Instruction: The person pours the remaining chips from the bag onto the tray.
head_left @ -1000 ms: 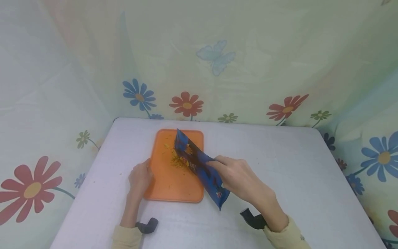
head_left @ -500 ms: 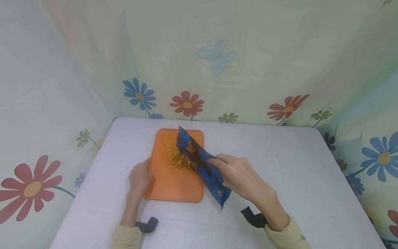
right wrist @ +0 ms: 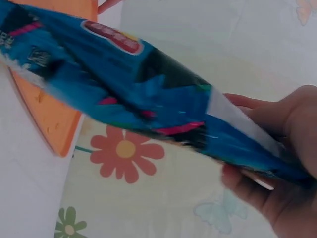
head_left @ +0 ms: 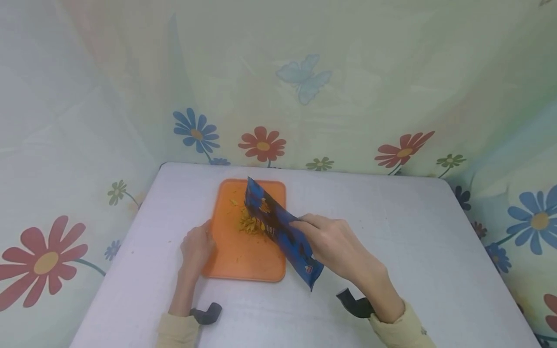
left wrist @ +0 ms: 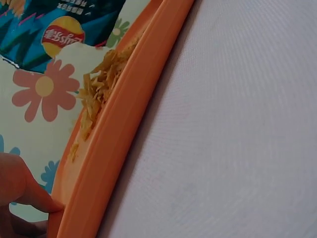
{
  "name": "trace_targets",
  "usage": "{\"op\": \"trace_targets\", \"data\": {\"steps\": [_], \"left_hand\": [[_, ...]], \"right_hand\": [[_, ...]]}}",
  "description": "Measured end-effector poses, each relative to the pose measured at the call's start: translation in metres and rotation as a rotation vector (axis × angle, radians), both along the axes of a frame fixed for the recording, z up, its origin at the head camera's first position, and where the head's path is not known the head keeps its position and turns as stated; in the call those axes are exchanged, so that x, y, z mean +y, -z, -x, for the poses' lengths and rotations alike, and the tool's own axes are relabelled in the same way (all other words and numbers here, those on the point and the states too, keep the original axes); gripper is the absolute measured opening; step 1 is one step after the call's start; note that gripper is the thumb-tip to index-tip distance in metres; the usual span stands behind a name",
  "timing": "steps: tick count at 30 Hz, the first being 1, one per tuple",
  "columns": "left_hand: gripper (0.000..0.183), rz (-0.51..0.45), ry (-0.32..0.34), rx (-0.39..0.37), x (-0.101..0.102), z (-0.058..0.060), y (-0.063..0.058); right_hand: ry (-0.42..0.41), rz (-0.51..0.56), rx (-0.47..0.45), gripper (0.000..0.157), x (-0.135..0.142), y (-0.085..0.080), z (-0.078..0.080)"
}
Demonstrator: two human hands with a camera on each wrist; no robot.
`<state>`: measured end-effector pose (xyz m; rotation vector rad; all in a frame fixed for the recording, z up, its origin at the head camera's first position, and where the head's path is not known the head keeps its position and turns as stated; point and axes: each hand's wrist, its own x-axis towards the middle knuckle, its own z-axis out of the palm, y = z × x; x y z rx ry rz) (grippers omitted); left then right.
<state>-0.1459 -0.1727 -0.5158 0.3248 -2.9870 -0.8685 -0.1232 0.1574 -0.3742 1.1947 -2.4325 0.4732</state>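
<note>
My right hand (head_left: 335, 241) grips a blue chip bag (head_left: 283, 232) near its lower end. The bag slants across the right side of an orange tray (head_left: 243, 261), its far end over a small heap of yellow shredded chips (head_left: 250, 224). In the right wrist view, the thumb and fingers close round the bag (right wrist: 124, 79). At the tray's left edge is my left hand (head_left: 197, 246). The left wrist view has its fingers (left wrist: 29, 188) pinching the tray's rim (left wrist: 116, 134). Chip pieces (left wrist: 101, 79) lie inside the tray; the bag's far end hides part of the heap.
A white-covered table (head_left: 391, 232) lies under the tray, with tiny crumbs scattered on it. Behind and at the sides hangs a flower-printed cloth (head_left: 348, 96). Black curved pieces (head_left: 208, 314) stick out at both wrists.
The bag's far end has shifted slightly to the right, then back left, in my right hand. More of the chip heap shows beside it than a second ago. My left hand stays put.
</note>
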Motion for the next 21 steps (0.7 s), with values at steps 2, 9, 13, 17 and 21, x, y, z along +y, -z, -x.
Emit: {"op": "trace_targets", "data": {"steps": [2, 9, 13, 17, 21], "left_hand": [[0.045, 0.001, 0.003, 0.003, 0.0, 0.0002, -0.0001], [0.047, -0.006, 0.012, 0.014, 0.0007, -0.0001, -0.0016], [0.046, -0.007, 0.015, 0.014, 0.0006, -0.0005, -0.0018], [0.045, -0.004, 0.018, 0.019, 0.0004, -0.0009, -0.0022], [0.046, -0.007, 0.019, 0.027, 0.0002, -0.0017, -0.0019]], "right_hand": [[0.004, -0.001, -0.006, 0.039, 0.0007, -0.0009, 0.0001], [0.022, -0.028, -0.042, 0.038, 0.0026, -0.0032, -0.0001], [0.014, -0.016, -0.033, 0.038, 0.0026, -0.0044, 0.0002], [-0.004, -0.001, -0.01, 0.04, 0.0014, -0.006, 0.0003], [-0.015, -0.01, -0.019, 0.04, 0.0007, -0.0063, -0.0001]]}}
